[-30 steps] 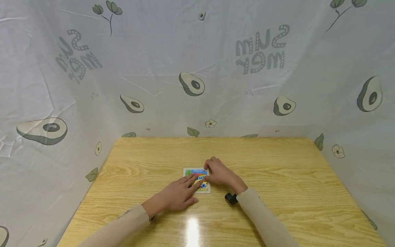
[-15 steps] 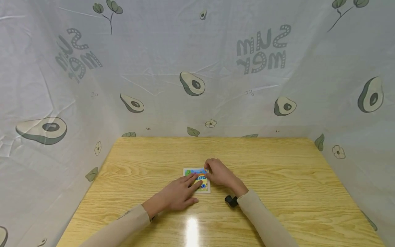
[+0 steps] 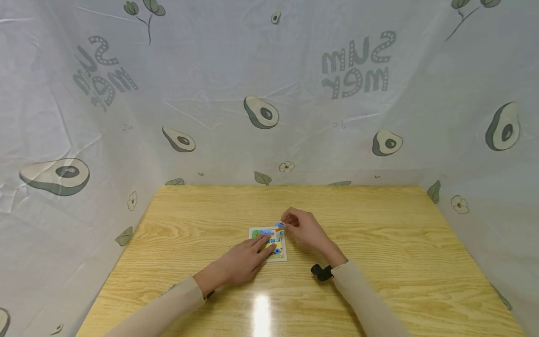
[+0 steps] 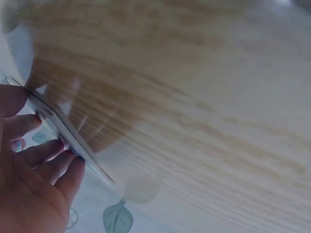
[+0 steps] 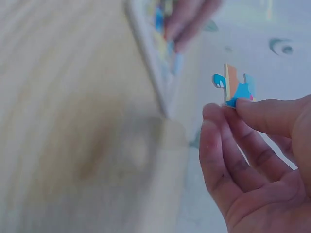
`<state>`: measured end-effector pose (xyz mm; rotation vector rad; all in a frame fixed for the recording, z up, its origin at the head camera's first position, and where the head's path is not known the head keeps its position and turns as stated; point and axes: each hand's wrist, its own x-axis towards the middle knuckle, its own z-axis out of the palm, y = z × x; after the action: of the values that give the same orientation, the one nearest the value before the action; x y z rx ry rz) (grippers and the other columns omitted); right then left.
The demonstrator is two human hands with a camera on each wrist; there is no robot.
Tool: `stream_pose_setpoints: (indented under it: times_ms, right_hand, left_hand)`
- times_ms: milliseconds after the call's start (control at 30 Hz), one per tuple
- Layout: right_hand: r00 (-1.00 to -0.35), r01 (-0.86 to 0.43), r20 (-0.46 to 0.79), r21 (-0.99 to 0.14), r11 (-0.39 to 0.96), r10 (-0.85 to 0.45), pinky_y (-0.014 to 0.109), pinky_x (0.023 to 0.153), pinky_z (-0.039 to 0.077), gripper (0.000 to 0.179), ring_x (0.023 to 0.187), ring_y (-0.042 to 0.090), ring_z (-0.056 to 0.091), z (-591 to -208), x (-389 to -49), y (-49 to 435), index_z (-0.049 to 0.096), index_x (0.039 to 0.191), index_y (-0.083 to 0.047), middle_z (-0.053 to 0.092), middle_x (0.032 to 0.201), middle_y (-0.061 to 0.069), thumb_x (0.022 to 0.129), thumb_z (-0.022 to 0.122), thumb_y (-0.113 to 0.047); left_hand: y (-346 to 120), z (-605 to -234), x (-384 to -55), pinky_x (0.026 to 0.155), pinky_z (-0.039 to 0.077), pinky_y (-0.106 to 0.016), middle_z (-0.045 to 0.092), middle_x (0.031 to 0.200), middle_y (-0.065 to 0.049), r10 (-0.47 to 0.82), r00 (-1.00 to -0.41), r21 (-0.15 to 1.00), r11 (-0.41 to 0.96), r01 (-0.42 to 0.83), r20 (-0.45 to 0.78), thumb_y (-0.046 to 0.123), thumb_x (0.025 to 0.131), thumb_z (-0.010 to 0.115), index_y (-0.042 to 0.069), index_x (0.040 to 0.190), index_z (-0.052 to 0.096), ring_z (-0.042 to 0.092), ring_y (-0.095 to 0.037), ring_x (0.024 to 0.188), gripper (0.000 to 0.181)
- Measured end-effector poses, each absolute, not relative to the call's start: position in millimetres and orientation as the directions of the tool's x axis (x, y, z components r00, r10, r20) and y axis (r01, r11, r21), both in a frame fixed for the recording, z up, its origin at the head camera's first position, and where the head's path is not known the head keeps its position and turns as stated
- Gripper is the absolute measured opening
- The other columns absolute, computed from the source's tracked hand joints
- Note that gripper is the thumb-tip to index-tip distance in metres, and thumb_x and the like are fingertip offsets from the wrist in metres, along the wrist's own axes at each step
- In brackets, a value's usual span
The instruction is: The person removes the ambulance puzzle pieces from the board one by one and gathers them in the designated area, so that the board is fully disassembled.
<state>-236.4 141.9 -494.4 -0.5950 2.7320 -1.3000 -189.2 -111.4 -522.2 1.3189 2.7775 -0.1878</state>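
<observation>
A small jigsaw puzzle (image 3: 278,256) with a white frame and a colourful picture lies on the table. My left hand (image 3: 240,262) rests on it with the fingers extended across the picture, covering its left part. In the left wrist view the fingertips touch the puzzle (image 4: 73,136), seen edge-on. My right hand (image 3: 306,230) pinches a jigsaw piece (image 5: 238,90) between thumb and fingers. The piece is blue and orange and is lifted off the puzzle, just over its far right corner in the head view.
The wooden table (image 3: 379,224) reaches back to a pale curtain (image 3: 311,140) printed with avocados and leaves, which also hangs at both sides. A black wrist camera (image 3: 322,272) sits at my right wrist. Light glares off the table near the front (image 3: 262,313).
My right hand has lifted a jigsaw piece out of the puzzle's upper right corner and moved slightly up and to the right. My left hand stays on the puzzle.
</observation>
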Motion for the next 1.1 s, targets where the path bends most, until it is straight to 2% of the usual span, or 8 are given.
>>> stream_pose_setpoints:
  times_ms: [200,367,467,667,833,900,1100]
  right_hand:
    - [-0.946,-0.268,0.13,-0.827,0.493,-0.296,0.041,0.081,0.064,0.024,0.092,0.026,0.076,-482.6,-235.7,168.6,0.071,0.124,-0.004,0.076,0.106,0.012,0.101,0.071,-0.012]
    - [-0.961,-0.215,0.105,-0.866,0.451,-0.256,0.051,0.083,0.064,0.021,0.096,0.039,0.076,-477.9,-233.0,189.6,0.073,0.12,-0.005,0.077,0.104,0.016,0.102,0.07,-0.014]
    - [-0.967,-0.2,0.103,-0.872,0.447,-0.231,0.051,0.083,0.064,0.02,0.096,0.04,0.076,-477.4,-232.0,206.1,0.074,0.119,-0.004,0.077,0.104,0.018,0.103,0.069,-0.014]
    - [-0.984,-0.145,0.079,-0.873,0.466,-0.16,0.044,0.085,0.065,0.019,0.096,0.035,0.076,-474.2,-227.2,243.6,0.074,0.118,-0.004,0.077,0.108,0.019,0.102,0.069,-0.014]
    - [-0.992,-0.086,0.038,-0.896,0.436,-0.116,0.038,0.087,0.066,0.027,0.094,0.015,0.077,-469.3,-221.9,275.1,0.072,0.125,0.002,0.075,0.117,0.024,0.103,0.069,-0.014]
    - [-0.994,-0.064,0.019,-0.905,0.42,-0.11,0.037,0.088,0.066,0.03,0.094,0.011,0.077,-467.5,-219.2,287.0,0.07,0.128,0.004,0.074,0.119,0.026,0.104,0.068,-0.014]
    - [-0.995,-0.04,-0.001,-0.903,0.428,-0.096,0.038,0.09,0.066,0.034,0.095,0.012,0.078,-467.2,-215.0,313.5,0.068,0.131,0.006,0.072,0.122,0.028,0.105,0.066,-0.015]
  left_hand:
    - [-110.6,-519.7,-191.3,0.124,0.044,-0.042,0.035,0.172,-0.012,0.774,-0.627,-0.099,0.619,0.779,-0.088,0.039,0.115,0.036,0.021,0.166,0.036,0.038,-0.027,0.159,0.054]
    - [-113.3,-518.1,-190.9,0.126,0.041,-0.044,0.034,0.172,-0.014,0.787,-0.612,-0.087,0.606,0.791,-0.085,0.039,0.115,0.038,0.017,0.165,0.036,0.037,-0.029,0.159,0.055]
    - [-115.5,-518.5,-190.5,0.13,0.035,-0.046,0.029,0.174,-0.014,0.785,-0.611,-0.055,0.609,0.791,-0.103,0.044,0.115,0.036,0.013,0.167,0.031,0.03,-0.029,0.162,0.061]
    - [-119.6,-521.1,-190.0,0.133,0.028,-0.048,0.017,0.178,-0.007,0.768,-0.625,0.029,0.634,0.772,-0.142,0.053,0.113,0.03,0.012,0.169,0.02,0.019,-0.024,0.166,0.07]
    - [-122.1,-522.2,-189.4,0.133,0.027,-0.049,0.014,0.179,-0.005,0.77,-0.622,0.052,0.634,0.772,-0.14,0.055,0.113,0.029,0.013,0.17,0.017,0.018,-0.023,0.166,0.071]
    - [-121.7,-522.5,-188.8,0.133,0.026,-0.05,0.014,0.179,-0.005,0.773,-0.619,0.061,0.631,0.773,-0.14,0.055,0.113,0.028,0.013,0.17,0.017,0.018,-0.023,0.166,0.072]
    - [-121.0,-522.3,-187.4,0.133,0.026,-0.05,0.014,0.179,-0.005,0.769,-0.621,0.069,0.635,0.77,-0.152,0.055,0.113,0.029,0.012,0.17,0.017,0.018,-0.022,0.166,0.072]
